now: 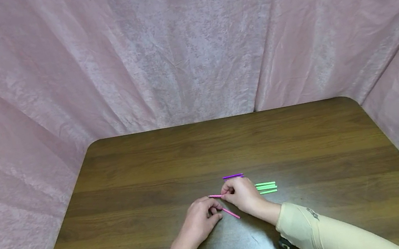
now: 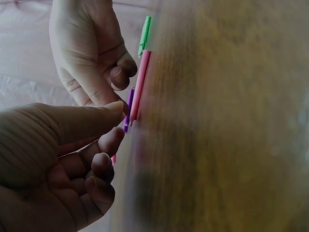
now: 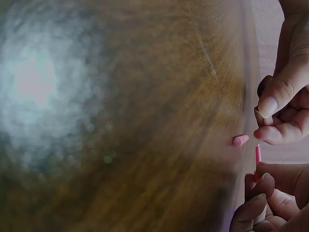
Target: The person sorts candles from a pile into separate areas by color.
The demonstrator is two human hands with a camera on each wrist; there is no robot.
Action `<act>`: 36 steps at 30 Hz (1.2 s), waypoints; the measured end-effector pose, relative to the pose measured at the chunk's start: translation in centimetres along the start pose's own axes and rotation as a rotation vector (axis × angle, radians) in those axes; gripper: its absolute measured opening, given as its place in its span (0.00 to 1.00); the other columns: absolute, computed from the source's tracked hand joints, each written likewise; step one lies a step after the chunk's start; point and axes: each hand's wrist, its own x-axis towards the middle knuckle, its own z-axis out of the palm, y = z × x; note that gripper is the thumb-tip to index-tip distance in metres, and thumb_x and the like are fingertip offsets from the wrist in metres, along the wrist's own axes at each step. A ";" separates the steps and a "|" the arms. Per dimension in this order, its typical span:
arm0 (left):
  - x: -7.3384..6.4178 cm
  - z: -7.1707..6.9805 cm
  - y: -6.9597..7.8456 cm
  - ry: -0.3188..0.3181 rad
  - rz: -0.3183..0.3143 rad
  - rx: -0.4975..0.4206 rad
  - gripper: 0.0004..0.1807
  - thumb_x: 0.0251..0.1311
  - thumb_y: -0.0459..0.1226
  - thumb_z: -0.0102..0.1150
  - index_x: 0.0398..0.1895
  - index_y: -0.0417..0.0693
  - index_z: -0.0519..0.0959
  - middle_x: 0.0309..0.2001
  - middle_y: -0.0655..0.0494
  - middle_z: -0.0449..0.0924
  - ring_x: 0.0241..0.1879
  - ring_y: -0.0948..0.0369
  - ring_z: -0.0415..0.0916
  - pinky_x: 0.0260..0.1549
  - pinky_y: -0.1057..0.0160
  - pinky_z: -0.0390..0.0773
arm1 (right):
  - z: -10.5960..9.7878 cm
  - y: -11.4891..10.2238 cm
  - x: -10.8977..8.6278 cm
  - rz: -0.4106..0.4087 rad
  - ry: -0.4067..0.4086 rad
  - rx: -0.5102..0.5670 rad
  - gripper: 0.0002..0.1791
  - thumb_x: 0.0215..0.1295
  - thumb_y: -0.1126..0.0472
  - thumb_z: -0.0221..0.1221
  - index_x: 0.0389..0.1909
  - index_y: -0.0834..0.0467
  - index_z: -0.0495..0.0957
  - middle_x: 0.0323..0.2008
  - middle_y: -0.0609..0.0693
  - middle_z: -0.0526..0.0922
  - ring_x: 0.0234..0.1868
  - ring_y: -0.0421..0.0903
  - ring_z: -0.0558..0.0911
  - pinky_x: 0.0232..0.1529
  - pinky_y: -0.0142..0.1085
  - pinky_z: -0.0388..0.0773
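My right hand (image 1: 243, 194) pinches a slim pink stick (image 1: 214, 196) between thumb and fingers. In the right wrist view the held pink stick (image 3: 258, 153) shows a narrow pale tip pointing up toward my left hand (image 3: 292, 99). A second pink stick (image 1: 232, 213) lies slanted on the table, its upper end close to the fingers of my left hand (image 1: 198, 221). The left wrist view shows this lying pink stick (image 2: 140, 87) beside both hands. My left fingers are loosely bent, with nothing visibly held between them. The right hand partly covers the purple sticks (image 1: 233, 175).
Several green sticks (image 1: 266, 187) lie roughly parallel just right of the right hand. All rest on a brown wooden table (image 1: 131, 166) with rounded far corners. Pink curtains (image 1: 186, 47) hang behind and at both sides. Light reflects off the near part of the tabletop.
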 end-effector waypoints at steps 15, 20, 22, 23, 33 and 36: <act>0.2 0.2 0.0 0.012 0.037 0.017 0.10 0.46 0.30 0.72 0.31 0.47 0.81 0.25 0.63 0.75 0.27 0.66 0.71 0.32 0.66 0.70 | 0.3 -0.2 0.6 0.024 -0.002 -0.009 0.07 0.51 0.65 0.70 0.22 0.53 0.81 0.18 0.39 0.79 0.23 0.35 0.74 0.27 0.32 0.69; 0.2 0.3 0.0 0.011 0.062 0.037 0.11 0.45 0.29 0.72 0.33 0.46 0.83 0.25 0.63 0.75 0.29 0.65 0.72 0.33 0.65 0.70 | 0.4 -0.2 0.6 0.020 -0.007 -0.004 0.07 0.51 0.65 0.70 0.21 0.52 0.81 0.18 0.38 0.79 0.23 0.34 0.74 0.28 0.32 0.69; 0.2 0.4 0.0 0.004 0.063 0.049 0.10 0.46 0.30 0.72 0.33 0.47 0.83 0.25 0.63 0.74 0.29 0.65 0.71 0.34 0.65 0.70 | 0.4 -0.2 0.7 0.023 -0.001 -0.001 0.07 0.51 0.65 0.70 0.21 0.52 0.81 0.18 0.38 0.79 0.23 0.34 0.74 0.28 0.32 0.69; 0.2 0.4 0.0 0.002 0.062 0.055 0.10 0.46 0.30 0.72 0.32 0.47 0.83 0.25 0.64 0.74 0.30 0.66 0.71 0.34 0.65 0.70 | 0.5 -0.2 0.7 0.021 0.002 -0.002 0.07 0.51 0.65 0.70 0.21 0.53 0.81 0.18 0.38 0.79 0.23 0.34 0.74 0.28 0.32 0.69; 0.1 0.4 0.0 -0.001 0.041 0.041 0.08 0.46 0.30 0.72 0.27 0.50 0.82 0.25 0.64 0.74 0.29 0.68 0.70 0.32 0.66 0.70 | 0.7 -0.2 1.0 0.014 0.001 -0.012 0.07 0.51 0.66 0.70 0.21 0.54 0.81 0.18 0.40 0.79 0.23 0.35 0.75 0.28 0.31 0.69; 0.0 0.5 0.0 0.008 0.055 0.041 0.09 0.45 0.29 0.72 0.26 0.49 0.82 0.24 0.64 0.74 0.28 0.67 0.71 0.31 0.67 0.70 | 0.8 -0.2 1.0 0.008 0.000 -0.006 0.07 0.51 0.66 0.70 0.21 0.55 0.81 0.18 0.40 0.80 0.23 0.35 0.75 0.28 0.30 0.69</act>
